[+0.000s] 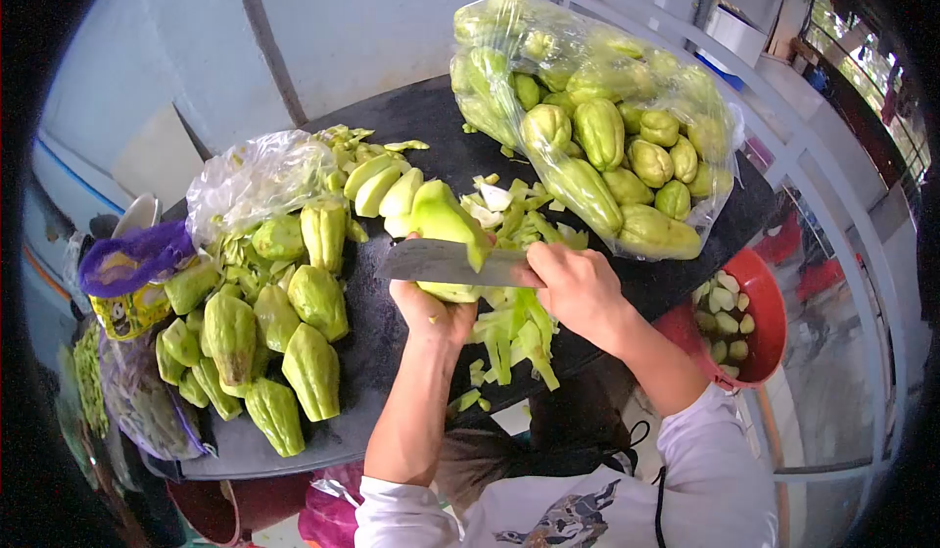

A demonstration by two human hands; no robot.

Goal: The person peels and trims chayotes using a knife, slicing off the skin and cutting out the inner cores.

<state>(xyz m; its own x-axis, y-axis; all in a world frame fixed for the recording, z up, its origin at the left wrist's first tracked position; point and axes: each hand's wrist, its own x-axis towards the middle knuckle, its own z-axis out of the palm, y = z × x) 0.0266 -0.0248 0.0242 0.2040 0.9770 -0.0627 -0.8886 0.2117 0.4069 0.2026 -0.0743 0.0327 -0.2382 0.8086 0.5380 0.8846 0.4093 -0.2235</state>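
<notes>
above the black table point(377, 372), the right hand point(580, 288) grips a knife point(455, 262); the left hand point(431, 313) cups a chayote point(448, 291).

Left hand point(436, 315): the knife point(446, 260) and the held veggie point(450, 291) are hiding most of its fingers.
Knife handle: the right hand point(576, 288) is covering it.
Clear bag point(722, 176): shiny plastic is blurring the veggies at the back point(612, 80).
Shirt point(509, 522): the bottom edge is cutting it off.
Pink bag point(328, 517): the worktop point(367, 391) is hiding its top.

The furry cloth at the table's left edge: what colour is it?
Purple furry cloth, seen in the head view.
</notes>
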